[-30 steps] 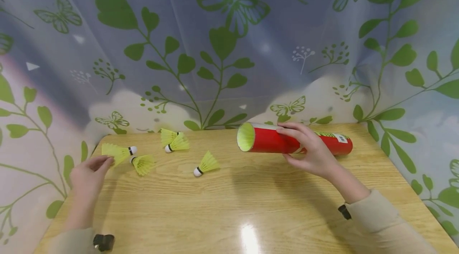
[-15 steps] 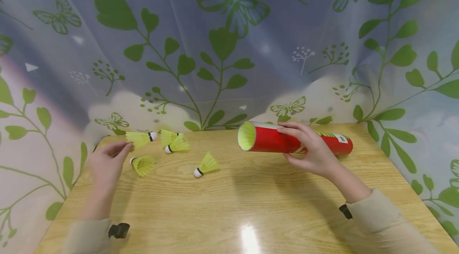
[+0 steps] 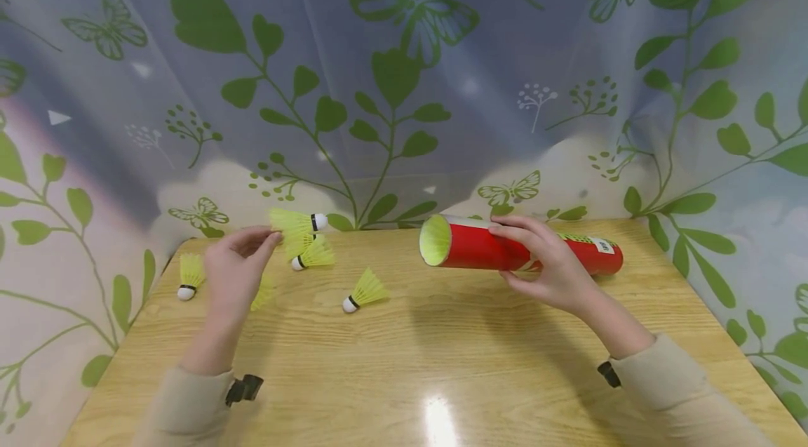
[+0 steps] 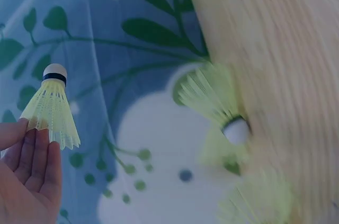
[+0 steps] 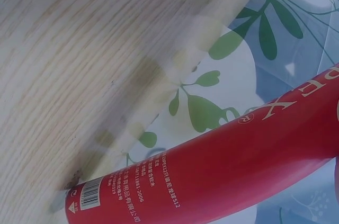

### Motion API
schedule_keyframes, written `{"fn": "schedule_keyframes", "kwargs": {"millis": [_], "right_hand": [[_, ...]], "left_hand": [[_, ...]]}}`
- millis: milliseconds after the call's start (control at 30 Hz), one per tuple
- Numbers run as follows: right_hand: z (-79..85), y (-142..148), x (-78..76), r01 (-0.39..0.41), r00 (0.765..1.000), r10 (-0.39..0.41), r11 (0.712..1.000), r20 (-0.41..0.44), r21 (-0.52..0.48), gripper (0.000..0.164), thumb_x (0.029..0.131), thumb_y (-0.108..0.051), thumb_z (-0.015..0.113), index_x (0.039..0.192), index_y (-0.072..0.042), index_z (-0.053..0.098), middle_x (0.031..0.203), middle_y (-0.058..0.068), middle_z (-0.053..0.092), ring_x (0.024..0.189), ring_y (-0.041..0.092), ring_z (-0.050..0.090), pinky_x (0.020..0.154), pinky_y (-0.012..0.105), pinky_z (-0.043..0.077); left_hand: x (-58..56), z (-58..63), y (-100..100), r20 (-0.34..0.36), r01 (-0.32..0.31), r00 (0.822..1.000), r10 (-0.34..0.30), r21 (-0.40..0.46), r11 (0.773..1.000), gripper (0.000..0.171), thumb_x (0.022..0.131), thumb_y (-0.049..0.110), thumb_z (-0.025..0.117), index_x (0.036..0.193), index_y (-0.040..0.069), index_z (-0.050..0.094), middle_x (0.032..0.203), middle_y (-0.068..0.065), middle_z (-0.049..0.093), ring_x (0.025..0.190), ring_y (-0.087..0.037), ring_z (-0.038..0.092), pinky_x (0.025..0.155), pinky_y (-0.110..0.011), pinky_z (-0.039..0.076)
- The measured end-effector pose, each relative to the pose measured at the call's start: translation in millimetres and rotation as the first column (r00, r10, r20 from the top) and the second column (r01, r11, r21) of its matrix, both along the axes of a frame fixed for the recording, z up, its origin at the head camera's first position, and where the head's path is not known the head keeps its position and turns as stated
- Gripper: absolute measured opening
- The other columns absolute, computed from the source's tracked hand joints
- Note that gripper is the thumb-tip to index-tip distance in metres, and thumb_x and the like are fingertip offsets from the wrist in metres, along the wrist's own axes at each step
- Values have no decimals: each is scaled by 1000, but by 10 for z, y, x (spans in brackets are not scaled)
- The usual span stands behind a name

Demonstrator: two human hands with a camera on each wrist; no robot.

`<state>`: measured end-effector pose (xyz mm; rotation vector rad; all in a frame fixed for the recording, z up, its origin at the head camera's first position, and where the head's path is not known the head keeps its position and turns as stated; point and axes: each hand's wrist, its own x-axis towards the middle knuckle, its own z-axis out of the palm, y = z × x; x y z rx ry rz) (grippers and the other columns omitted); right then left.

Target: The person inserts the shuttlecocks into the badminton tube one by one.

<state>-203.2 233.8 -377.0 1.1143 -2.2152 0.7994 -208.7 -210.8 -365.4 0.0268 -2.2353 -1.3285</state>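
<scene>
My left hand (image 3: 235, 271) pinches a yellow shuttlecock (image 3: 292, 221) by the skirt rim, its white cork pointing right. In the left wrist view the fingers (image 4: 37, 160) and thumb meet on the skirt of this shuttlecock (image 4: 50, 110). My right hand (image 3: 548, 266) grips a red shuttlecock tube (image 3: 473, 245) around its middle. The tube's open mouth faces left and is raised, with a yellow skirt visible inside; its far end sits low at the right. In the right wrist view the printed tube (image 5: 212, 176) crosses the lower part.
Loose shuttlecocks lie on the wooden table (image 3: 353, 370): one at the left (image 3: 191, 273), one partly hidden behind my left hand (image 3: 264, 292), a close pair with the front one (image 3: 314, 254), and one nearer the middle (image 3: 366, 290). A patterned curtain (image 3: 404, 117) hangs behind the table.
My left hand has carried the shuttlecock rightward and slightly up, past the others. Another shuttlecock at the far left now shows. The right hand and tube have stayed nearly still.
</scene>
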Motion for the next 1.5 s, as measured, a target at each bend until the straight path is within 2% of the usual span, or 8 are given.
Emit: {"fn": "schedule_keyframes", "kwargs": {"millis": [200,333,467,567,700,800,1267,1500], "right_hand": [[-10,3,0,-2,1000,2,1000,7,2,71,66,-2,74,133,-9,52,132,13,52,116,21,50,82,12,42],[-5,-11,-7,-2,1000,3,1000,-13,6,71,66,0,74,133,-9,52,132,13,52,116,23,50,79,13,42],[-6,-18,-10,4,1000,-4,1000,-21,6,71,66,0,74,133,-10,53,132,12,52,116,23,50,75,12,43],[-9,-15,-7,13,1000,-13,1000,-16,10,71,66,-1,74,133,-10,53,132,12,52,117,24,50,81,11,43],[-6,-15,0,8,1000,-8,1000,8,7,71,66,-1,73,133,-10,52,132,15,52,119,25,49,94,12,39],[-1,-17,2,0,1000,0,1000,18,2,70,67,-1,72,133,-9,52,132,17,51,120,25,48,96,12,38],[-5,3,1,20,1000,-20,1000,23,10,71,67,-2,74,134,-10,52,132,16,51,120,25,48,70,11,43],[7,-8,5,9,1000,-9,1000,9,5,73,65,2,74,133,-10,52,133,14,51,120,26,48,89,10,41]], "left_hand": [[4,108,269,-99,105,990,-105,-3,994,12,82,14,74,90,4,75,86,-13,73,70,8,62,65,-10,51],[12,183,429,-159,178,972,-175,0,984,10,82,10,74,88,2,74,85,-15,73,72,7,63,67,-12,52],[20,232,582,-170,243,956,-240,-4,970,11,82,12,74,89,3,74,86,-12,73,74,4,64,69,-15,53],[19,238,685,-162,282,947,-279,-4,959,11,82,13,74,89,4,74,86,-10,73,74,2,65,69,-16,54],[42,247,815,-159,318,935,-316,-12,948,11,82,13,74,89,5,74,87,-9,73,74,0,65,68,-17,54],[67,262,903,-166,344,925,-342,-16,939,11,81,13,75,88,5,74,86,-8,73,75,-4,66,68,-19,54],[193,349,1119,-200,412,890,-410,-34,910,9,80,11,76,88,7,74,85,-4,74,76,-12,67,74,-23,55],[258,369,1212,-196,455,867,-459,-64,888,7,81,12,75,88,11,75,84,-1,74,76,-12,68,74,-25,55]]}}
